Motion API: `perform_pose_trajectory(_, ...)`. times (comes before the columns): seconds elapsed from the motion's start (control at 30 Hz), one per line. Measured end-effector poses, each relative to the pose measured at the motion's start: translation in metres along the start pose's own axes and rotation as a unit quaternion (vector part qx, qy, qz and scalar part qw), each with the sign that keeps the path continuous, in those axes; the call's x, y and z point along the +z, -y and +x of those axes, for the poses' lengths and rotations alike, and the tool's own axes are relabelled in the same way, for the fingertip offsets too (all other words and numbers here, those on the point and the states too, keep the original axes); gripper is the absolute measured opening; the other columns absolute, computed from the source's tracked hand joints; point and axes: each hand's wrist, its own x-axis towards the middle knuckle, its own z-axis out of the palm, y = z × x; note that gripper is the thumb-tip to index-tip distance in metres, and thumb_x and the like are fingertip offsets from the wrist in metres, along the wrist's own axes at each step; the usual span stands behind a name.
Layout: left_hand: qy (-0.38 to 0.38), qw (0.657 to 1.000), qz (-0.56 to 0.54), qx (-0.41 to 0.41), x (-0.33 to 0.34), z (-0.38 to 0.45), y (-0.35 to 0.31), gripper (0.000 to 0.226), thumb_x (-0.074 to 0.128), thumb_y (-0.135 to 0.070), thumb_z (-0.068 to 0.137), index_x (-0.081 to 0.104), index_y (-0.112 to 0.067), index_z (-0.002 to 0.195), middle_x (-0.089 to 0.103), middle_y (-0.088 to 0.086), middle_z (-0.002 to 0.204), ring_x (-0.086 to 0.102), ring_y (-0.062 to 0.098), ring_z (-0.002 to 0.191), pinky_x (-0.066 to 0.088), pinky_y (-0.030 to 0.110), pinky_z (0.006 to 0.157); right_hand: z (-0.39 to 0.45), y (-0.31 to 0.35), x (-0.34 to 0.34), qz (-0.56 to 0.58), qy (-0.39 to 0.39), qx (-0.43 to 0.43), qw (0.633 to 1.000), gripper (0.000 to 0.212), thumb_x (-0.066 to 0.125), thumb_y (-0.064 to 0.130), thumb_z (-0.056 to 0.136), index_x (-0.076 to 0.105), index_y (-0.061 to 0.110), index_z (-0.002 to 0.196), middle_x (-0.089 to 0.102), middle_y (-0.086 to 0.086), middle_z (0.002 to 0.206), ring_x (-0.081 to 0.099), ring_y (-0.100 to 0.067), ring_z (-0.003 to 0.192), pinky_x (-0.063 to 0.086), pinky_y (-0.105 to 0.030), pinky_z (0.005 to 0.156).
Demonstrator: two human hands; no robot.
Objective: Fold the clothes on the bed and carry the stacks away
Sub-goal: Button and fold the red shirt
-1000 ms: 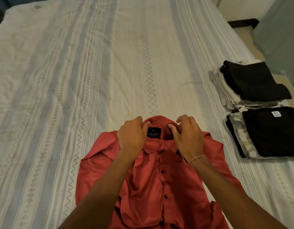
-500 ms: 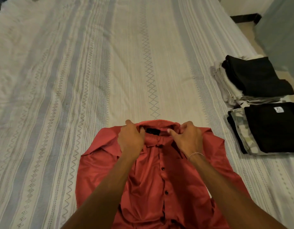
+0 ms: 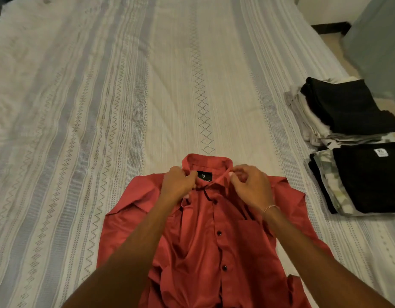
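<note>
Red shirt [image 3: 205, 236] lies front-up on the striped bedsheet [image 3: 103, 107], buttons fastened. The left hand [image 3: 177, 185] and right hand [image 3: 250, 187] each pinch its collar beside a black neck label [image 3: 204, 175], its writing too small to read. At right sit two folded stacks [image 3: 352, 141]; a white tag [image 3: 380, 152] reads XL.

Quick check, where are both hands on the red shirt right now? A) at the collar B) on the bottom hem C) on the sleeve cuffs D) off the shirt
A: the left hand and right hand both pinch the collar of the red shirt, either side of its black label.
</note>
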Motion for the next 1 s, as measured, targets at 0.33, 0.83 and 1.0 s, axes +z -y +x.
perform_pose_trajectory(0.33, 0.050, 0.925, 0.341, 0.162, -0.028, 0.045, 0.055, 0.025, 0.059, -0.030, 0.097, 0.042, -0.012, 0.096, 0.052, 0.007, 0.090, 0.059, 0.034, 0.089, 0.039, 0.036, 0.067, 0.040, -0.026, 0.002, -0.299, 0.109, -0.088, 0.944, 0.027, 0.047, 0.035, 0.104, 0.063, 0.013, 0.099, 0.063, -0.008, 0.100, 0.061, -0.031, 0.093, 0.038, -0.038, 0.081)
perform_pose_trajectory(0.83, -0.304, 0.836, 0.312, 0.334, -0.208, -0.090, -0.095, 0.018, 0.070, -0.039, 0.092, 0.072, -0.023, 0.099, 0.067, 0.010, 0.064, 0.065, 0.035, 0.060, 0.037, 0.031, 0.053, -0.013, 0.110, -0.188, -0.100, -0.139, -0.176, 0.969, 0.029, 0.045, 0.041, 0.106, 0.066, 0.024, 0.113, 0.065, -0.007, 0.094, 0.063, -0.031, 0.089, 0.051, -0.044, 0.077)
perform_pose_trajectory(1.0, -0.273, 0.860, 0.181, 0.391, -0.273, -0.149, -0.174, 0.011, 0.068, -0.019, 0.085, 0.069, -0.009, 0.079, 0.062, 0.009, 0.074, 0.059, 0.029, 0.069, 0.041, 0.034, 0.064, -0.043, 0.190, -0.279, -0.093, -0.198, -0.211, 0.953, 0.025, 0.048, 0.041, 0.104, 0.067, 0.026, 0.109, 0.064, -0.004, 0.088, 0.063, -0.028, 0.083, 0.051, -0.041, 0.073)
